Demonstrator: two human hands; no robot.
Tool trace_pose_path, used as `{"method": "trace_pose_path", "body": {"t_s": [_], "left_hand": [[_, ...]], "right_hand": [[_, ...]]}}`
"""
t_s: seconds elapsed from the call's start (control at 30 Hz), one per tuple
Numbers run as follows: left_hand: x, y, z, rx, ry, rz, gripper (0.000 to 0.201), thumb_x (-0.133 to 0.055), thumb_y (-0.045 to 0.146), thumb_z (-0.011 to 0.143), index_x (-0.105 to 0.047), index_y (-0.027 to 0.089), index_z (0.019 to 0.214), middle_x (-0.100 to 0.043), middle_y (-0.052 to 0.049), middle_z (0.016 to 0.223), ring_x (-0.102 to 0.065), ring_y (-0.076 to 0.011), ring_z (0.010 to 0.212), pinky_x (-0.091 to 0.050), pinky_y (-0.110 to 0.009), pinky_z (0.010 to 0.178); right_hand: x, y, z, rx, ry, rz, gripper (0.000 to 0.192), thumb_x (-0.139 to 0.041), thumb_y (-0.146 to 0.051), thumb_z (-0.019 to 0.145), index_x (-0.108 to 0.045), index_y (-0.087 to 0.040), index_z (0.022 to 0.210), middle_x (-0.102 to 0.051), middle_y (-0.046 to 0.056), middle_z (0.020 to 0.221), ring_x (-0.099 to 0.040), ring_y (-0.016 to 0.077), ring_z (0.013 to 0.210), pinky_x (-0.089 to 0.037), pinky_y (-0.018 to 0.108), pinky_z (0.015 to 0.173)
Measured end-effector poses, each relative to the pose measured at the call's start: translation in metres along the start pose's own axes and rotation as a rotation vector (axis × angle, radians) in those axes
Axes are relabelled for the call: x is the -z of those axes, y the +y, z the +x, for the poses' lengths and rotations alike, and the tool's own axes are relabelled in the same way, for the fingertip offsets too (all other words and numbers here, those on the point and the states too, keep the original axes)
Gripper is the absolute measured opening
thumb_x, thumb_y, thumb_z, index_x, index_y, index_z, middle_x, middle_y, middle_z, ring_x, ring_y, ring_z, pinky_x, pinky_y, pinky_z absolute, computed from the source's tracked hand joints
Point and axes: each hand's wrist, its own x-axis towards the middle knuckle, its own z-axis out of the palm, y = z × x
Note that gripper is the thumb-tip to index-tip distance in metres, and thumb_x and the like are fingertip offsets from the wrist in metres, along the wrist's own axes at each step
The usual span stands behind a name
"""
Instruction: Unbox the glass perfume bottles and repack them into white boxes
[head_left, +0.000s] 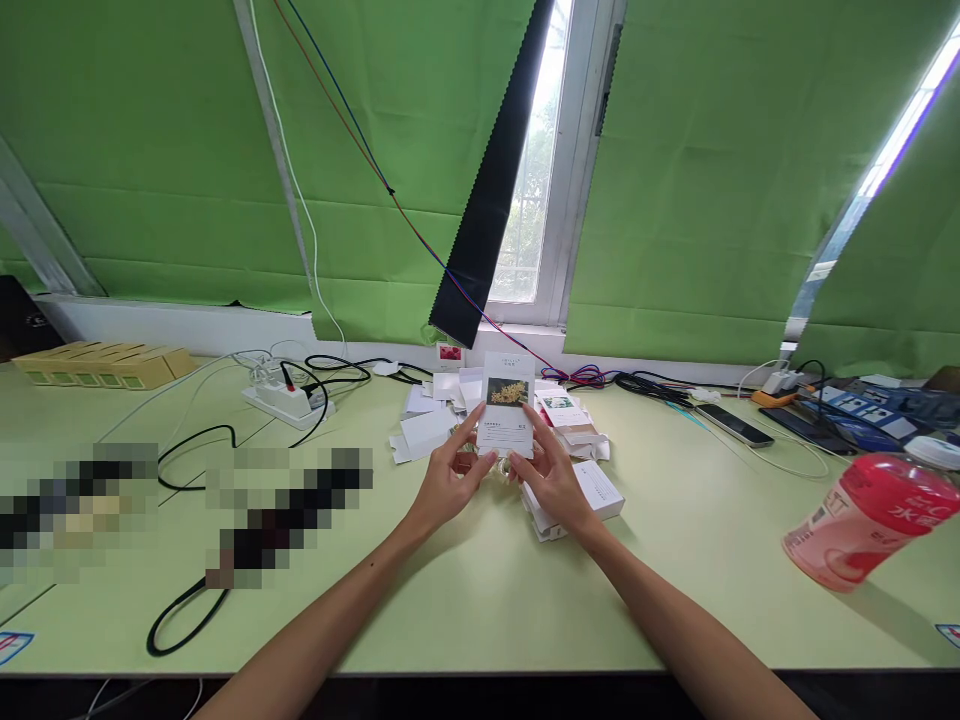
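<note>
Both of my hands hold up a small white carton (507,405) with a yellow flower picture on its front, upright above the pale green table (480,600). My left hand (448,480) pinches its lower left edge. My right hand (553,476) pinches its lower right edge. Something small and clear sits between my fingers just under the carton; I cannot tell what it is. Behind and around the hands lies a heap of flat white cartons (427,432), and a stack of them (592,492) rests by my right wrist.
A white power strip (286,400) with black cables lies left of the heap. Yellow boxes (105,365) sit far left. A pink drink bottle (870,520) stands at the right, with phones (733,424) and more cables behind. Green blinds cover the windows.
</note>
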Motion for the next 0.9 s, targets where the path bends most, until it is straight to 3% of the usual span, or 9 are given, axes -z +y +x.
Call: {"method": "trace_pose_path", "body": {"t_s": [0.13, 0.5, 0.9], "left_hand": [[0.0, 0.0011, -0.0003, -0.002, 0.004, 0.006, 0.074, -0.063, 0.037, 0.092, -0.027, 0.038, 0.156, -0.049, 0.002, 0.095, -0.041, -0.0018, 0.051, -0.041, -0.018, 0.049], [0.0, 0.0012, 0.0004, 0.007, 0.007, -0.019, 0.071, -0.064, 0.039, 0.091, -0.032, 0.039, 0.155, -0.049, 0.002, 0.098, -0.042, -0.001, 0.05, -0.043, -0.019, 0.048], [0.0008, -0.0001, 0.0003, 0.015, 0.015, 0.002, 0.07, -0.063, 0.039, 0.091, -0.033, 0.038, 0.154, -0.046, 0.002, 0.094, -0.041, -0.002, 0.051, -0.041, -0.018, 0.047]], "right_hand": [[-0.0004, 0.002, 0.0, -0.003, 0.007, 0.023, 0.074, -0.069, -0.039, 0.09, -0.032, -0.037, 0.154, -0.06, 0.007, 0.129, -0.062, 0.0134, 0.076, -0.06, 0.032, 0.068], [0.0005, 0.0007, 0.0002, -0.01, -0.006, 0.002, 0.078, -0.07, -0.038, 0.09, -0.029, -0.036, 0.156, -0.064, 0.007, 0.126, -0.06, 0.0116, 0.07, -0.06, 0.032, 0.07], [0.001, -0.0023, -0.0003, -0.003, 0.001, -0.062, 0.067, -0.068, -0.04, 0.091, -0.041, -0.033, 0.152, -0.066, 0.005, 0.119, -0.06, 0.013, 0.071, -0.06, 0.032, 0.068]]}}
